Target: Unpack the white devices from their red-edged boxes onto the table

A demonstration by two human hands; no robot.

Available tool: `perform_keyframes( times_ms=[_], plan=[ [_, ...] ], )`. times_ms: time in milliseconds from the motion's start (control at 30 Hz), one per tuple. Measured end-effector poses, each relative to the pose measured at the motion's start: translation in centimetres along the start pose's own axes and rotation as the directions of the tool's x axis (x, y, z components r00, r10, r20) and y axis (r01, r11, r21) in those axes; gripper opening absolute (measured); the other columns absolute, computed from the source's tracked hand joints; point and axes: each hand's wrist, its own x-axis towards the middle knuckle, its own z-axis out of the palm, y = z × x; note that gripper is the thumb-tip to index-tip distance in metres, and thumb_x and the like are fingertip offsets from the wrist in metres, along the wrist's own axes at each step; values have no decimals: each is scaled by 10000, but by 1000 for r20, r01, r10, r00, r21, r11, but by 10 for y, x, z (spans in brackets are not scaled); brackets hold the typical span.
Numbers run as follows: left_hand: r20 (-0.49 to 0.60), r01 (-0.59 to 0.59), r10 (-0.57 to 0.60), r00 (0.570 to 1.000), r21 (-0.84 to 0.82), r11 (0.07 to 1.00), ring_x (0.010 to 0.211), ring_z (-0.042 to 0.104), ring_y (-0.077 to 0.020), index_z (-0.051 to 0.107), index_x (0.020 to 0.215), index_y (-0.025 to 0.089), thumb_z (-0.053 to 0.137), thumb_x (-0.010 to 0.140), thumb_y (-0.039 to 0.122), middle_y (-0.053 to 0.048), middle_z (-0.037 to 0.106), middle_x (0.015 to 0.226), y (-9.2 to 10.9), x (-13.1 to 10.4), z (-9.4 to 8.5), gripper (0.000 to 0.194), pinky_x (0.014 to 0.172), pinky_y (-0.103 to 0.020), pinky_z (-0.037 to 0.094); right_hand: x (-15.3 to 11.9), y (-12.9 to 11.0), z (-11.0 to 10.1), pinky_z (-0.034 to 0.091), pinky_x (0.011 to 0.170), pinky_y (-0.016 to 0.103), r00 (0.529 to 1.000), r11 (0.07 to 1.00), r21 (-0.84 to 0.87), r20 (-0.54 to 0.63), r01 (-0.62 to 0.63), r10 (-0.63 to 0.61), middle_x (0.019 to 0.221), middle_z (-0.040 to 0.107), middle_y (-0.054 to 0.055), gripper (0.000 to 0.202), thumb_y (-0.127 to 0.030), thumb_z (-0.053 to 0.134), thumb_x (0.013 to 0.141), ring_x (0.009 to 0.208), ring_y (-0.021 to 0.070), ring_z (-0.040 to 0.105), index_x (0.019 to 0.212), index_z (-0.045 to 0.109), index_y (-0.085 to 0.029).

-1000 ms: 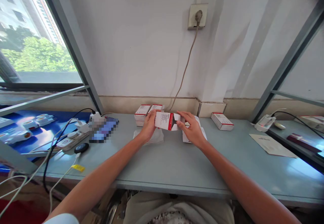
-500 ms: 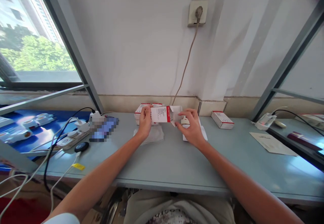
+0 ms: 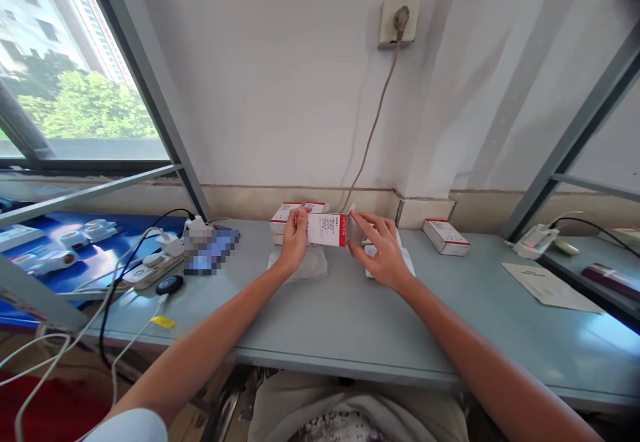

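Observation:
A small white cardboard box (image 3: 324,229) with a red band lettered "DETECTOR" is held up above the table. My left hand (image 3: 294,239) grips its left end, thumb on the near face. At the right end the flaps stand open, and my right hand (image 3: 383,245) has its thumb and index finger on them, one low and one high. Behind my left hand lie more red-and-white boxes (image 3: 286,212). A crumpled clear plastic bag (image 3: 305,265) rests beneath the held box. Under my right hand is a white item (image 3: 407,263), mostly hidden.
Another red-and-white box (image 3: 447,237) lies to the right, with a paper sheet (image 3: 550,287) farther right. On the left are a blurred phone (image 3: 213,252), a power strip (image 3: 153,269), a black round device (image 3: 169,285) and cables. A corded plug (image 3: 401,19) sits in the wall socket.
My right hand has closed in on the box's open end, pressing the flaps between thumb and finger. The view has shifted slightly; the left hand keeps its hold.

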Motion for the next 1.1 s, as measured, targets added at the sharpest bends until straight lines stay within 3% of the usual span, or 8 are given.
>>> perform_keyframes(
  times_ms=[233, 533, 633, 733, 833, 900, 1000, 1100],
  plan=[
    [45, 27, -26, 999, -18, 999, 690, 558, -160, 696, 1081, 235, 597, 915, 922, -23, 624, 847, 3, 0, -1, 714, 537, -249, 440, 3, -1, -3, 389, 1286, 642, 990, 994, 22, 98, 105, -106, 1741, 471, 95, 934, -621, 704, 1013, 1589, 383, 443, 1784, 217, -418],
    [307, 23, -24, 951, 8, 1000, 616, 563, -139, 610, 1240, 252, 534, 997, 863, -27, 669, 951, 4, -10, 4, 663, 528, -273, 477, 2, 2, 0, 432, 1203, 672, 998, 999, -14, 54, 44, -43, 1549, 637, 162, 837, -659, 755, 956, 1423, 418, 597, 1656, 435, -329],
    [318, -140, 103, 943, 95, 986, 1014, 685, -218, 591, 1351, 259, 505, 1055, 792, -98, 673, 1281, 3, -11, 0, 616, 870, -352, 592, 1, 3, 3, 443, 1180, 659, 1000, 1000, -2, -18, 5, -5, 1467, 683, 161, 780, -688, 759, 941, 1359, 419, 631, 1578, 513, -312],
    [401, -360, 260, 878, 197, 912, 1388, 576, -314, 524, 1505, 262, 675, 1003, 727, -151, 577, 1517, 1, -6, -10, 701, 1196, -465, 469, 0, 5, 5, 451, 1169, 641, 998, 1000, 17, -52, -23, 24, 1482, 676, 163, 772, -689, 755, 946, 1369, 416, 627, 1572, 509, -309],
    [549, -539, 325, 770, 285, 793, 1497, 496, -394, 463, 1595, 273, 933, 790, 680, -182, 515, 1593, -1, 5, -23, 1017, 1264, -545, 413, -1, 8, 6, 444, 1182, 638, 999, 999, 25, -37, -21, 22, 1528, 655, 160, 787, -677, 740, 965, 1413, 409, 606, 1612, 473, -316],
    [597, -614, 349, 722, 320, 722, 1490, 510, -402, 473, 1601, 278, 926, 811, 660, -188, 531, 1566, -2, 12, -30, 987, 1265, -577, 419, -1, 8, 6, 432, 1195, 648, 999, 999, 32, -20, -34, 35, 1547, 647, 153, 816, -689, 724, 972, 1435, 408, 593, 1648, 439, -329],
    [590, -670, 398, 702, 357, 651, 1459, 547, -396, 499, 1587, 270, 849, 880, 688, -192, 559, 1518, -4, 17, -35, 893, 1263, -596, 432, 0, 8, 5, 417, 1210, 655, 998, 996, 71, -10, -53, 54, 1569, 630, 155, 863, -751, 687, 964, 1453, 412, 577, 1666, 418, -325],
    [572, -715, 456, 682, 389, 582, 1474, 536, -400, 500, 1586, 253, 795, 912, 719, -203, 557, 1518, -6, 17, -34, 871, 1280, -602, 417, 2, 6, 0, 468, 1168, 590, 986, 984, 167, -148, -55, 81, 1496, 650, 175, 639, -725, 506, 1064, 1389, 372, 610, 1511, 561, -270]
  ],
)
